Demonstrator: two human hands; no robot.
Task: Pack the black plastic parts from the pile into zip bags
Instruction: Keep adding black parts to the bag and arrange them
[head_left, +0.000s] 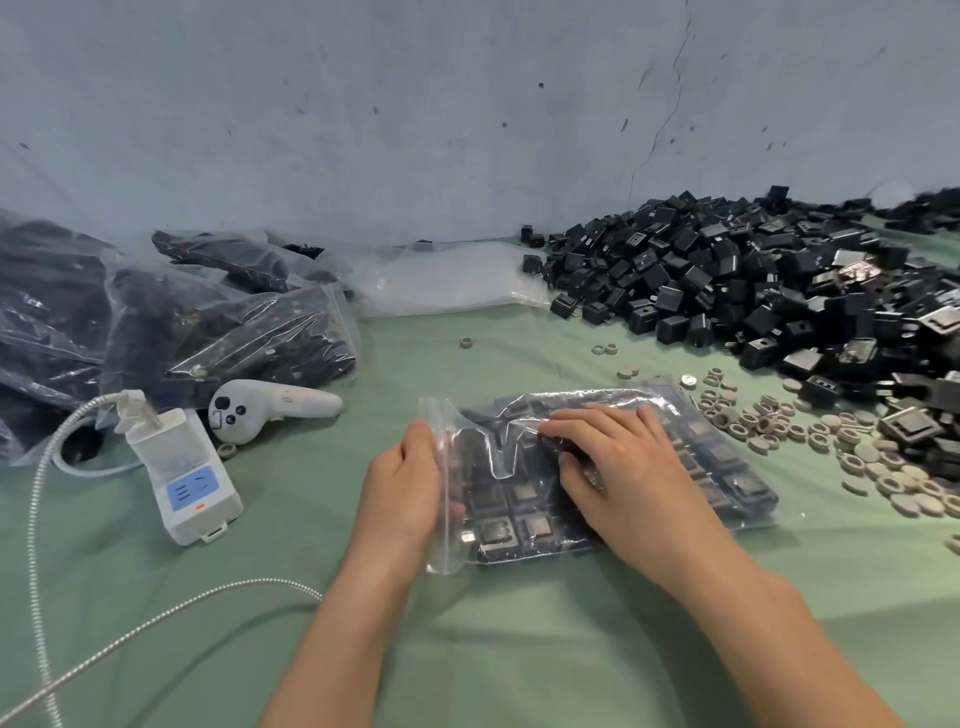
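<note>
A clear zip bag (727, 467) lies flat on the green cloth in front of me, filled with rows of black plastic parts (498, 530). My left hand (405, 488) grips the bag's open mouth at its left edge, fingers curled round the plastic. On top of the bag rests my right hand (618, 467), fingers spread and bent, pressing the parts through the film. A large pile of loose black parts (727, 275) covers the table at the back right.
Filled zip bags (208, 322) are heaped at the back left, empty bags (447, 280) by the wall. A white power strip (182, 473) with cable and a white controller (260, 408) lie left. Grey rings and discs (831, 441) are scattered right.
</note>
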